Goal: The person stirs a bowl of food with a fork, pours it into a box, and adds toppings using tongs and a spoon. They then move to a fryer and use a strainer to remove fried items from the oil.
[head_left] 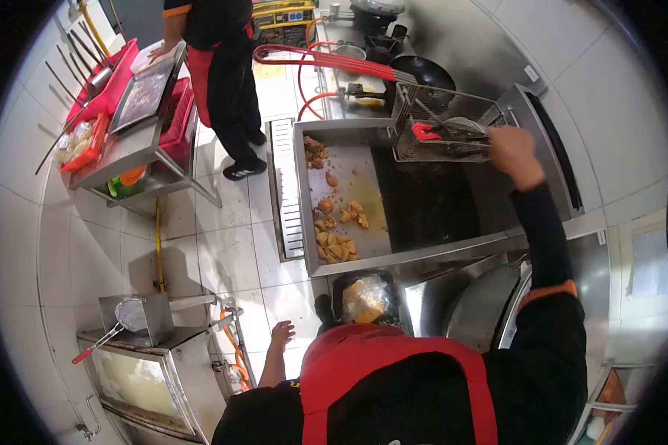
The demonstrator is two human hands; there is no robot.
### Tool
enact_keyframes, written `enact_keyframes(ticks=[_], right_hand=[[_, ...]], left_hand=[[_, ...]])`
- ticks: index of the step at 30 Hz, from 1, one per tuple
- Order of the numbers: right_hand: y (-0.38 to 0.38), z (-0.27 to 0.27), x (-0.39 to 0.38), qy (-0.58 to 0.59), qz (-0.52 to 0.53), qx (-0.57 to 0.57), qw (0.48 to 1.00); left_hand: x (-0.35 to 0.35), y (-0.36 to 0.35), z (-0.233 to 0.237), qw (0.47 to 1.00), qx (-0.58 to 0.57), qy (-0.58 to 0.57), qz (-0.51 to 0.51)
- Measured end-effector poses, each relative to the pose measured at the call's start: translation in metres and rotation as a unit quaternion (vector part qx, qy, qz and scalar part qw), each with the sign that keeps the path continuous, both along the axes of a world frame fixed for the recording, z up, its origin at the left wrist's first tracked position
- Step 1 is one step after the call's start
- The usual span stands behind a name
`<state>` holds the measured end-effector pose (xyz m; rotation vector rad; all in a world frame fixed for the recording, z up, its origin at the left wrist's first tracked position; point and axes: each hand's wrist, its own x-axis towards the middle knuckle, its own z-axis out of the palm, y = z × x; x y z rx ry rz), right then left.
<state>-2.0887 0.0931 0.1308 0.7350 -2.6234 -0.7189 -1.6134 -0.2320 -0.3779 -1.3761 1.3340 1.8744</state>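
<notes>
At the right, my right hand (516, 154) is closed at the near end of a wire fryer basket (441, 148); tongs and other utensils lie in the basket, and exactly which item the fingers hold is hidden. The basket sits over the dark back right part of a large steel fryer (416, 261). Fried pieces (349, 213) and pale wedges (336, 247) lie on the fryer's left tray section. Low at the centre left, my left hand (283, 333) hangs above the floor with its fingers apart, holding nothing.
A co-worker (226, 81) stands at a steel side table (111, 163) with trays and red bins. A black wok (427, 78) is behind the fryer. Below its front edge is a plastic-wrapped bundle (366, 299). A strainer (131, 314) rests at lower left.
</notes>
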Motion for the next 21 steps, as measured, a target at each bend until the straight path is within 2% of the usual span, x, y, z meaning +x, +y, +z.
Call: enact_keyframes(ticks=[2, 4, 7, 8, 10, 11, 14, 17, 21], right_hand=[[-0.007, 0.047, 0.048, 0.013, -0.032, -0.030, 0.999], [-0.015, 0.079, 0.100, -0.008, -0.012, -0.094, 0.995], [-0.027, 0.077, 0.134, -0.219, -0.086, -0.177, 0.956], [-0.026, 0.054, 0.135, -0.251, -0.050, -0.204, 0.945], [-0.028, -0.005, 0.133, -0.272, -0.060, -0.164, 0.946], [-0.021, -0.040, 0.127, -0.327, -0.104, -0.180, 0.922], [-0.007, -0.116, 0.132, -0.350, -0.123, -0.226, 0.901], [-0.003, -0.163, 0.137, -0.359, -0.119, -0.271, 0.885], [-0.022, -0.202, 0.136, -0.342, -0.101, -0.319, 0.878]], left_hand=[[0.013, 0.002, -0.018, 0.998, 0.030, 0.005, 0.049], [0.029, 0.006, -0.026, 0.996, 0.049, -0.018, 0.075], [0.054, 0.011, -0.031, 0.996, 0.052, -0.053, 0.056], [0.061, 0.013, -0.033, 0.995, 0.053, -0.061, 0.050], [0.070, 0.012, -0.041, 0.994, 0.055, -0.074, 0.051], [0.069, 0.012, -0.038, 0.994, 0.042, -0.091, 0.049], [0.056, 0.015, -0.030, 0.995, 0.028, -0.085, 0.050], [0.037, 0.010, -0.005, 0.997, 0.014, -0.070, 0.040], [0.024, 0.007, -0.007, 0.998, -0.002, -0.040, 0.047]])
